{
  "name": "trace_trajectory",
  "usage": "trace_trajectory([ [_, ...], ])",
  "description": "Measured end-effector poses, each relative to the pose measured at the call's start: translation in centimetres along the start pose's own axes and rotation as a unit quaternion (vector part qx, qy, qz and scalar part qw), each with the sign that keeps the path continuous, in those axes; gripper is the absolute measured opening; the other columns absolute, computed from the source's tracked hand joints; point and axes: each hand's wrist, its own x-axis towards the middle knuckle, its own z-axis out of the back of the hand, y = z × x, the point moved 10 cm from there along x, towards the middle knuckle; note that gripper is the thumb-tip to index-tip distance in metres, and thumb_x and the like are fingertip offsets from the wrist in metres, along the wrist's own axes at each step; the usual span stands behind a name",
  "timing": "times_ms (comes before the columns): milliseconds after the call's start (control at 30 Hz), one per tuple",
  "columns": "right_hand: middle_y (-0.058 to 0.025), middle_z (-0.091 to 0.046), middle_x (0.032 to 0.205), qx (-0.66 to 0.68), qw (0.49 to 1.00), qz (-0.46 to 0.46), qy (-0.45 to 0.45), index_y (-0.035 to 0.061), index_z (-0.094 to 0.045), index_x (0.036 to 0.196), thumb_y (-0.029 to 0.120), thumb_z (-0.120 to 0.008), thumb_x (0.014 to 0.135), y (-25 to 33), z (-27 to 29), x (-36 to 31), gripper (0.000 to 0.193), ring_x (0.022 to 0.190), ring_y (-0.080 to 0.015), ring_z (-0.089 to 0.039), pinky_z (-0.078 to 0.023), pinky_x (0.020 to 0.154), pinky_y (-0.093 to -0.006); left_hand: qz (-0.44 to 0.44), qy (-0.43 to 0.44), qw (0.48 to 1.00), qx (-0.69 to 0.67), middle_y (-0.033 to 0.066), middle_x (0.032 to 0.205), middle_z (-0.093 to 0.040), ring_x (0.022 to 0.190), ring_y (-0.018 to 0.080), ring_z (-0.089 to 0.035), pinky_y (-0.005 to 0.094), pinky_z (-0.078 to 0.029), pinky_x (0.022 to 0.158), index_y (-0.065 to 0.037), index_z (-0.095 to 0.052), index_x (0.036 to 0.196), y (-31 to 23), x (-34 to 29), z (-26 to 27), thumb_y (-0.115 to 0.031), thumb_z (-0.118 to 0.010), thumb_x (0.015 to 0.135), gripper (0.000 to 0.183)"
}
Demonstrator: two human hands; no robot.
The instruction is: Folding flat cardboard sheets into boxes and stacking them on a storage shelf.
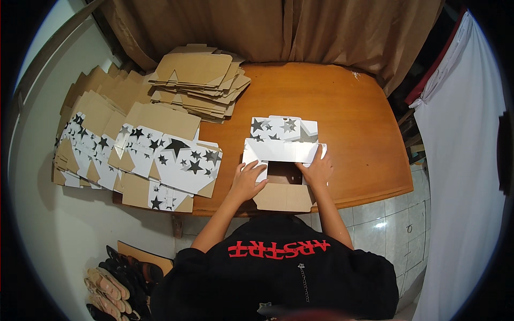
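A partly folded cardboard box (pixel 284 197) sits near the table's front edge, white with black and grey stars on its far panel and plain brown on its near flap. Its middle is uncovered and shows a dark inside. My left hand (pixel 248 181) grips the box's left side flap, fingers over the white surface and thumb toward the opening. On the opposite side, my right hand (pixel 318 170) holds the right flap, with its fingers up along the white edge and its thumb at the opening.
Flat star-printed cartons (pixel 187 167) lie overlapping on the left of the wooden table (pixel 364 134). Behind them rises a stack of plain brown cartons (pixel 195 69). A brown curtain (pixel 342 32) hangs at the back, a white cloth (pixel 455 160) on the right. Sandals (pixel 110 283) stand lower left.
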Motion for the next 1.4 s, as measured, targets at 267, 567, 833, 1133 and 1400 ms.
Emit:
trace_trajectory([
  [267,-0.0227,-0.039,0.125,0.011,1.000,-0.017,0.016,0.0056,-0.035,0.130,0.059,-0.069,0.057,-0.6,-0.3,-0.1,0.097,0.100,-0.0378,-0.049,-0.040,0.077,-0.0485,0.001,0.126,0.992,-0.032,0.0052,0.133,-0.045,0.133,0.0266,-0.024,0.0614,-0.002,0.102,-0.014,-0.052,0.123,-0.2,-0.9,-0.3,-0.053,-0.075,0.052,0.084],
  [567,-0.0253,-0.029,0.132,0.084,0.992,-0.023,0.090,0.0046,-0.029,0.134,0.054,-0.071,0.061,-0.8,-1.2,0.6,0.098,0.117,-0.0389,-0.037,-0.036,0.089,-0.0512,0.049,0.110,0.991,-0.057,-0.0043,0.138,-0.040,0.136,0.0319,-0.013,0.0609,0.005,0.102,-0.018,-0.068,0.098,2.8,-2.6,0.7,-0.049,-0.077,0.052,0.056],
  [833,-0.0310,-0.025,0.133,0.369,0.910,-0.028,0.188,0.0025,-0.025,0.137,0.039,-0.050,0.087,-4.5,-5.9,2.8,0.067,0.124,-0.0426,-0.022,-0.022,0.103,-0.0438,0.200,-0.116,0.964,-0.128,0.0000,0.114,-0.057,0.122,0.0294,-0.036,0.0543,-0.015,0.100,-0.013,-0.063,0.096,3.7,0.5,1.5,-0.031,-0.069,0.072,0.031],
  [1133,-0.0249,-0.028,0.136,0.091,0.994,-0.019,0.054,0.0040,-0.027,0.136,0.038,-0.068,0.070,-1.2,-1.6,0.2,0.086,0.120,-0.0396,-0.033,-0.027,0.098,-0.0545,0.235,-0.195,0.952,-0.003,0.0158,0.131,-0.032,0.120,0.0354,-0.032,0.0477,-0.026,0.096,-0.016,-0.046,0.118,2.4,1.9,0.3,-0.018,-0.076,0.065,0.061],
  [1400,-0.0206,-0.018,0.143,-0.018,0.997,0.040,0.059,0.0076,-0.029,0.136,0.026,-0.069,0.066,0.9,-2.9,0.3,0.083,0.131,-0.0405,-0.017,-0.010,0.098,-0.0680,0.261,-0.168,0.950,0.040,0.0175,0.131,-0.031,0.118,0.0384,-0.034,0.0474,-0.028,0.095,-0.012,-0.043,0.120,2.3,2.3,0.2,-0.021,-0.075,0.063,0.067],
])
